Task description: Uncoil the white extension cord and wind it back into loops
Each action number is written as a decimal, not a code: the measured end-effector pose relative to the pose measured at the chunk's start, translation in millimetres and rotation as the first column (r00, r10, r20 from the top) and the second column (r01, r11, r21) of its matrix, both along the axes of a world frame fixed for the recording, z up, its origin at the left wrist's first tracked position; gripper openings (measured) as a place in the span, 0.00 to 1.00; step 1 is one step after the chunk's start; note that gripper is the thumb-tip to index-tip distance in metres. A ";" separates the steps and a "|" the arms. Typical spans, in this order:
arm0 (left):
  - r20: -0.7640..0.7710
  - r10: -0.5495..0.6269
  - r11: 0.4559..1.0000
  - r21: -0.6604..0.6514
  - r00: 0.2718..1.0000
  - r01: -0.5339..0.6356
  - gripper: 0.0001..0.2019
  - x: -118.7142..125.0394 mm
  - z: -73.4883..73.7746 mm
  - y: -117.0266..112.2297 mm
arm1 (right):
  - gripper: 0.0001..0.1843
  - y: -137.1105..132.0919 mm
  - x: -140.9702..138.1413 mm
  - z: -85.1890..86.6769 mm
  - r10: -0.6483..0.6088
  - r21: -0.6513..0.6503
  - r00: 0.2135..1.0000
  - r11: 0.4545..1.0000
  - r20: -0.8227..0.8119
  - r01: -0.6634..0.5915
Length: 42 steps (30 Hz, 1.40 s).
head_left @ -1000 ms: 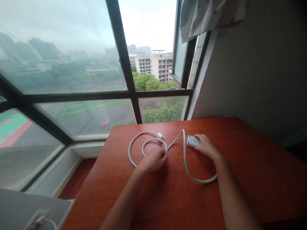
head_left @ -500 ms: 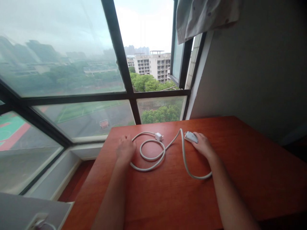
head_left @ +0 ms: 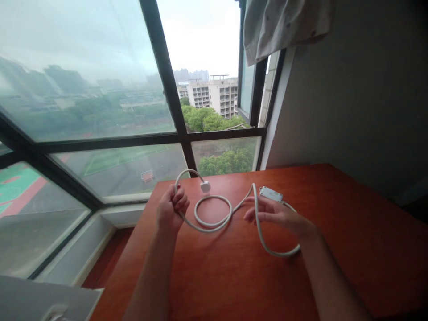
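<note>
A white power cord (head_left: 214,224) lies in a loose coil on the reddish-brown table (head_left: 214,276). My left hand (head_left: 173,208) is closed around the cord at the coil's left side. Just beyond it, the cord arcs up and ends in a white plug (head_left: 205,186), held off the tabletop or barely touching it; I cannot tell which. My right hand (head_left: 272,215) has its fingers stretched out beside the standing loop of cord at the right, holding nothing. Behind that hand lies a white power strip (head_left: 271,193), joined to the cord at its right end.
Large windows with dark frames (head_left: 180,133) run along the table's far and left sides. A pale curtain (head_left: 284,26) hangs at top right beside a grey wall (head_left: 351,98). At bottom left, a wall socket (head_left: 55,313) is partly in view.
My left hand has closed on the cord and raised it, swinging the plug leftward. My right hand has let go of the power strip and moved left toward the cord loop.
</note>
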<state>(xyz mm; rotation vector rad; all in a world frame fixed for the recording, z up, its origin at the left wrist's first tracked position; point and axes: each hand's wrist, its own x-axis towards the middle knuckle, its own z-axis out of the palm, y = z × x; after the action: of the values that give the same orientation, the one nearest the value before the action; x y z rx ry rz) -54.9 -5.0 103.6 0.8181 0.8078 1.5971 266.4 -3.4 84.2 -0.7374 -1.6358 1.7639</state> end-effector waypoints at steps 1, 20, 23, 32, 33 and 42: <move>0.078 -0.021 0.999 0.046 0.997 0.018 0.08 7.0 7.1 -4.5 | 0.32 -3.1 -4.6 2.1 0.004 0.017 0.999 1.000 -0.047 -0.003; -0.365 -0.018 0.981 0.173 0.931 0.086 0.10 100.0 6.8 -34.0 | 0.21 -11.9 -52.1 3.7 -0.255 0.238 0.935 0.919 -0.248 0.314; -0.337 -0.031 0.991 0.115 0.941 0.074 0.11 106.4 1.4 -32.2 | 0.23 -14.7 -60.5 2.3 -0.217 0.341 0.952 0.897 -0.215 0.282; -0.414 -0.081 0.991 0.062 0.907 0.116 0.16 104.7 -2.8 -32.8 | 0.29 -18.1 -67.6 3.9 -0.341 0.566 0.936 0.790 0.086 0.236; -0.421 -0.106 0.987 0.063 0.901 0.145 0.16 106.0 -2.5 -33.9 | 0.28 -18.1 -67.7 5.3 -0.359 0.586 0.928 0.775 0.100 0.237; -0.741 0.029 0.986 0.131 0.671 0.102 0.13 99.3 2.8 -41.6 | 0.15 -15.6 -53.5 11.9 -0.364 0.529 0.929 0.803 0.071 0.274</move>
<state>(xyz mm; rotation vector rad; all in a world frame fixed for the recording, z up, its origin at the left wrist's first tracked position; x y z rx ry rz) 44.4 -46.6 106.4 1.6585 1.2272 1.2720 212.9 -19.0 96.1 -0.8579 -1.8517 0.9802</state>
